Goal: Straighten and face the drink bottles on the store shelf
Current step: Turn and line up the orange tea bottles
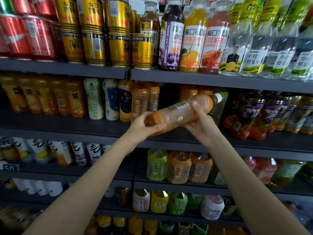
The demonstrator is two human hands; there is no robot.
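Bottle: an orange drink bottle point(182, 111) lies nearly on its side in the air before the second shelf point(220, 146), white cap point(218, 97) up to the right, base down to the left.
Left hand: the left hand point(145, 126) is curled round the base end, thumb across the front.
Right hand: the right hand point(201, 124) grips the upper half from below, thumb pressed on the clear wall near the shoulder.
Label: its print seems to face up and away, though blur makes that hard to tell.
Second shelf: like orange bottles point(144, 100) stand upright just left of the held one; a green bottle point(220, 102) stands behind its cap.
Right end: dark fruit bottles point(250, 116) stand in a row.
Top shelf: gold cans point(118, 48) stand at the left, juice bottles point(194, 38) by the middle.
Lower shelf: green and orange bottles point(179, 167) stand below the hands.
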